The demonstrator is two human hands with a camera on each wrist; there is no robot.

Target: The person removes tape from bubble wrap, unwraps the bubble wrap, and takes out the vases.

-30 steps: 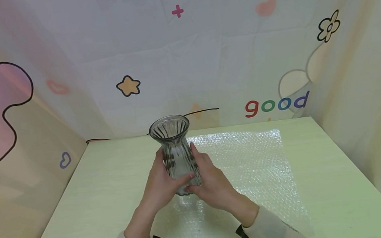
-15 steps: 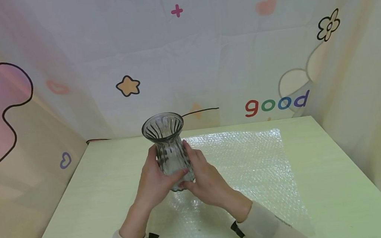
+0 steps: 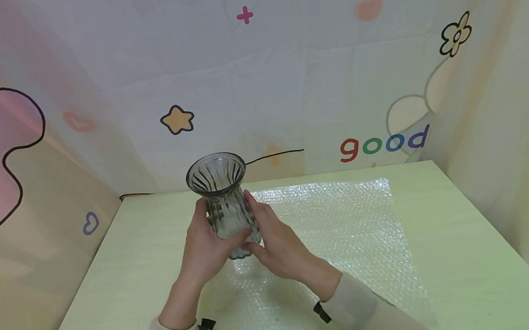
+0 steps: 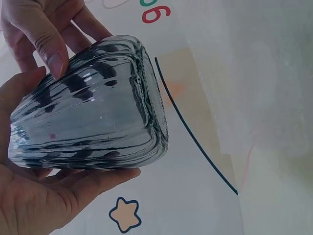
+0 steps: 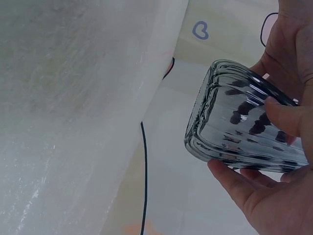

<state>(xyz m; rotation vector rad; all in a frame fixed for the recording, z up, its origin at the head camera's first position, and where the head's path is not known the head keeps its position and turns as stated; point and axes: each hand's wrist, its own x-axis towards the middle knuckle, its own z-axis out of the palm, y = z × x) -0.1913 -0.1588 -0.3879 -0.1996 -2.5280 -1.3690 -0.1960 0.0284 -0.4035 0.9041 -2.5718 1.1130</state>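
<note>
A ribbed, smoky-clear glass vase (image 3: 231,214) with a flared round rim is held up in front of me, its mouth leaning away and slightly left. My left hand (image 3: 205,247) grips its left side, the thumb laid across the front near the base. On the other side my right hand (image 3: 280,244) holds the lower body with its thumb low on the glass. Both wrist views show the thick squarish base of the vase (image 4: 98,107) with fingers wrapped about it. Nothing shows inside the vase.
A sheet of bubble wrap (image 3: 354,235) lies flat on the pale green table (image 3: 467,252), under and right of the hands. Behind the table hangs a printed cloth (image 3: 305,89) with hearts, a star and the word "good". More cloth closes off both sides.
Both hands have carried the vase left and a little upward in the head view, its mouth leaning slightly more to the left. The grip looks the same; the bubble wrap has stayed put.
</note>
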